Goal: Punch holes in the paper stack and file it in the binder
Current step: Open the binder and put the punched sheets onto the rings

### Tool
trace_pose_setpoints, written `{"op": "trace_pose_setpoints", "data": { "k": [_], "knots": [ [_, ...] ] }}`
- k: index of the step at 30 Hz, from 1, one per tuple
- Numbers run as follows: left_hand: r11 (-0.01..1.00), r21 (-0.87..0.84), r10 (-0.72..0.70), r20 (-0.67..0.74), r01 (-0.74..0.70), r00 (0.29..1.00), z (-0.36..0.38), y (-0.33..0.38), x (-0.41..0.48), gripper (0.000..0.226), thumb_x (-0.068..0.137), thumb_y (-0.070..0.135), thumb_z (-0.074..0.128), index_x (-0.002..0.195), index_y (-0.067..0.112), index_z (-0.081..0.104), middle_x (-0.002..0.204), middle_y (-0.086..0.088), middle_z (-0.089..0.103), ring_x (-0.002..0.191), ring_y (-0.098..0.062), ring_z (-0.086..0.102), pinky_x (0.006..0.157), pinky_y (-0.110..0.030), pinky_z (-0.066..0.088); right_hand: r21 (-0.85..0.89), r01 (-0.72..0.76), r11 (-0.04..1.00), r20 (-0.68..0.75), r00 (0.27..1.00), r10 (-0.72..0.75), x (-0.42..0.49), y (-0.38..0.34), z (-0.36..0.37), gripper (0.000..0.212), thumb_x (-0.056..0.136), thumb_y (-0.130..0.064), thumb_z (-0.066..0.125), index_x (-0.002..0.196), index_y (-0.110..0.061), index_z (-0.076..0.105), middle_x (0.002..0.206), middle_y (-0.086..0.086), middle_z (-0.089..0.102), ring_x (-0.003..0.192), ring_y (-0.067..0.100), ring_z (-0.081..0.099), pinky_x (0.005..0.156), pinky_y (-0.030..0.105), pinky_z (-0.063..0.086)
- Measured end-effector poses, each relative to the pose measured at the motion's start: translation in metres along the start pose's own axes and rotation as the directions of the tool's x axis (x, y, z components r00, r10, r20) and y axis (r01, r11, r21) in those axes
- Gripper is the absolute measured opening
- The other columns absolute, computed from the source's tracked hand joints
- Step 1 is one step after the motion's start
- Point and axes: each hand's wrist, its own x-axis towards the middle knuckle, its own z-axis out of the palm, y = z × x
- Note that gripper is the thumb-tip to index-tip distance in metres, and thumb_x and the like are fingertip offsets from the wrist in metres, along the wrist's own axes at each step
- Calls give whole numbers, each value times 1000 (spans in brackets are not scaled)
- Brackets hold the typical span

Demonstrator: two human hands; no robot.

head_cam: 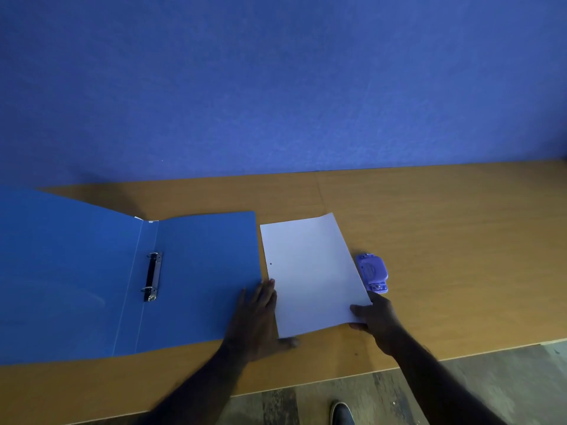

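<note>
A white paper stack (313, 271) lies on the wooden table, with one small punched hole visible near its left edge. My left hand (257, 317) rests flat along the stack's lower left edge, thumb at the near corner. My right hand (372, 317) grips the stack's near right corner. A blue binder (92, 271) lies open to the left, its metal ring mechanism (152, 276) in the spine. A purple hole punch (372, 273) sits just right of the stack, partly under its edge.
A blue wall stands behind the wooden table (445, 225). The table's front edge runs diagonally near my arms, with dark flooring and a shoe (342, 414) below.
</note>
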Motion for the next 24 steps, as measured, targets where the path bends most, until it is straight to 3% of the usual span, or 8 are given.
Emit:
{"op": "trace_pose_setpoints", "data": {
  "k": [4,6,8,10,11,14,19,24],
  "knots": [
    [879,-463,-203,-150,113,968,-15,-7,-8,119,65,95,15,153,15,12,161,4,0,146,-9,4,118,-35,13,88,87,992,38,995,-90,-5,-1,-5,26,88,7,58,113,-2,61,98,13,65,82,25,63,60,33,56],
    [621,-762,-381,-88,184,921,-29,-11,-8,110,65,94,23,148,21,32,155,6,29,139,-4,28,113,-28,25,127,132,983,46,989,-139,-8,-6,-4,25,89,6,58,112,-1,62,97,12,65,81,24,62,60,32,55],
    [348,-926,-422,-17,145,906,-42,-17,-3,77,68,90,32,114,35,62,120,10,63,110,2,56,99,-29,44,147,184,972,42,980,-192,-11,-12,2,27,90,5,58,115,-3,62,98,10,67,83,24,63,58,31,55],
    [65,-990,-446,80,122,892,-59,-24,1,50,83,71,45,86,31,73,93,0,74,91,-14,69,87,-39,56,159,236,959,46,968,-246,-14,-19,13,27,90,5,57,114,-7,63,96,6,69,84,23,64,57,31,56],
    [25,-991,-458,105,131,883,-68,-27,1,44,89,59,50,81,24,75,87,-5,75,85,-22,70,80,-42,58,166,259,951,51,961,-271,-17,-22,21,27,91,6,56,113,-8,64,95,5,70,84,23,65,58,34,58],
    [107,-984,-531,66,145,845,-84,-41,-2,33,94,33,58,70,15,72,70,1,73,70,-17,68,62,-31,53,157,309,938,77,943,-323,-24,-26,49,26,92,1,58,115,-8,61,103,10,71,91,29,68,67,44,61],
    [188,-964,-635,29,190,772,-75,-83,-18,36,90,29,63,74,-4,64,67,-14,62,65,-18,56,64,-33,45,118,364,924,176,908,-380,-29,-21,90,30,92,-3,59,120,-15,59,110,5,69,97,24,68,71,41,61],
    [258,-937,-691,-8,236,723,-67,-119,-46,27,89,22,65,74,0,68,61,-4,60,60,-13,51,61,-27,40,38,256,966,393,885,-250,-23,-33,123,37,82,1,69,114,-17,63,114,9,72,101,30,69,87,51,56]
  ]
}}
